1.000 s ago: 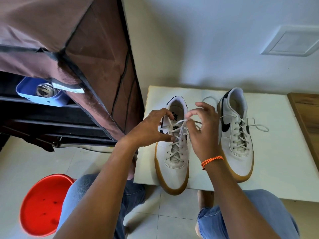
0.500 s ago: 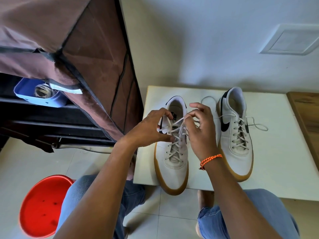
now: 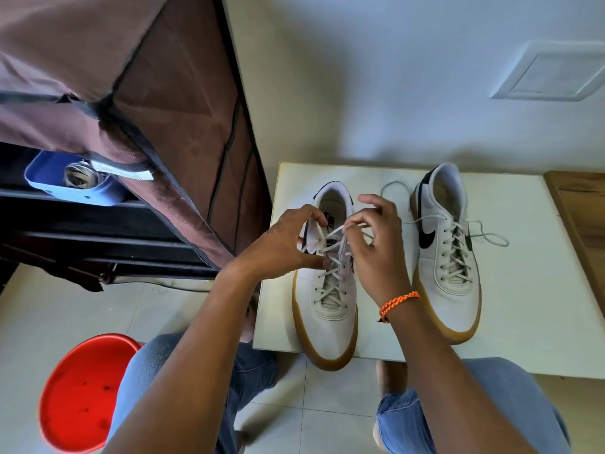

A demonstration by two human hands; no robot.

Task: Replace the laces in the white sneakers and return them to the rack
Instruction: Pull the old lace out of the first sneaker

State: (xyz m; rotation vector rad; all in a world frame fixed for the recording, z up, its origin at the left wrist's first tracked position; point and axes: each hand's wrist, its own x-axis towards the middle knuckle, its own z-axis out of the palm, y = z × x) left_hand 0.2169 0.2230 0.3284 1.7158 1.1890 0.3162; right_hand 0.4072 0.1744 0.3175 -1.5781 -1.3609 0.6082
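Note:
Two white sneakers with gum soles stand side by side on a low white table [image 3: 530, 290]. The left sneaker [image 3: 330, 309] is laced and its toe overhangs the table's front edge. My left hand [image 3: 284, 244] grips the sneaker's upper left side near the tongue, thumb pressing on the lacing. My right hand [image 3: 376, 247] pinches the white lace [image 3: 337, 232] above the top eyelets. The right sneaker [image 3: 448, 267] is laced, with loose lace ends [image 3: 491, 239] lying on the table on both sides.
A brown fabric-covered shoe rack [image 3: 147, 126] stands at the left with dark shelves and a blue container [image 3: 72, 181] inside. A red round stool [image 3: 85, 391] sits on the tiled floor at lower left. A wooden surface [image 3: 582, 217] borders the table's right side.
My right hand has shifted slightly left and closer over the left sneaker's top eyelets, working the lace. The left hand and both sneakers stay in place.

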